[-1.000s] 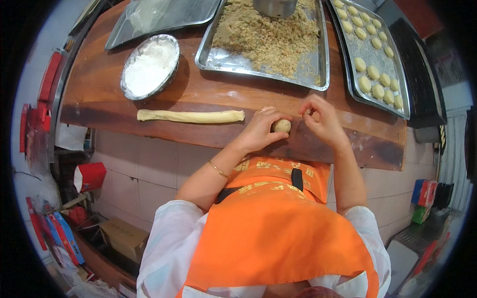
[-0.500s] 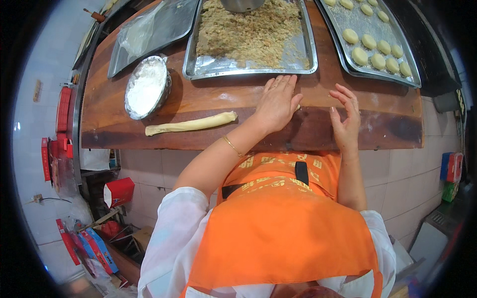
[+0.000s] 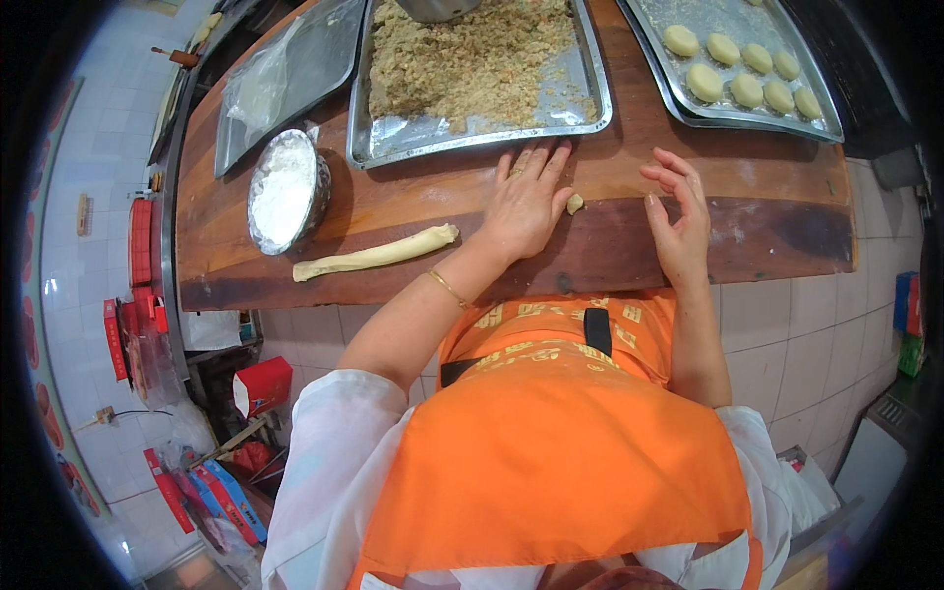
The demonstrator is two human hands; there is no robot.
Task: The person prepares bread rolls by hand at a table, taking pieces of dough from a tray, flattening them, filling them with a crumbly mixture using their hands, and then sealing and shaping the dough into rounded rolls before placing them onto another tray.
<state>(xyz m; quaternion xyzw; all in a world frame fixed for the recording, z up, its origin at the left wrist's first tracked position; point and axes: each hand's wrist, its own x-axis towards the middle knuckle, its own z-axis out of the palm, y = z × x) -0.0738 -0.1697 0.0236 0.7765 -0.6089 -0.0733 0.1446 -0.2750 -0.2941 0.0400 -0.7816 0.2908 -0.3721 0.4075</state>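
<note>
My left hand (image 3: 523, 202) lies palm down on the wooden table, fingers stretched just below a steel tray of crumbly brown mixture (image 3: 472, 59); anything under its palm is hidden. A small pale lump (image 3: 575, 205) sits beside it on the right. My right hand (image 3: 674, 211) is further right, fingers loosely curved and apart, holding nothing. A long roll of pale dough (image 3: 374, 252) rests left of my wrist, below a metal bowl of white powder (image 3: 285, 192).
At the back right, a stacked tray (image 3: 747, 123) carries several pale dough discs. At the back left a steel tray (image 3: 246, 128) holds a clear plastic sheet. The wooden table's front edge (image 3: 787, 270) runs before my orange apron (image 3: 551, 472).
My left hand has gone from gripping a round dough ball to lying flat, hiding it. My right hand's fingers have spread from a pinch. The whole view has shifted.
</note>
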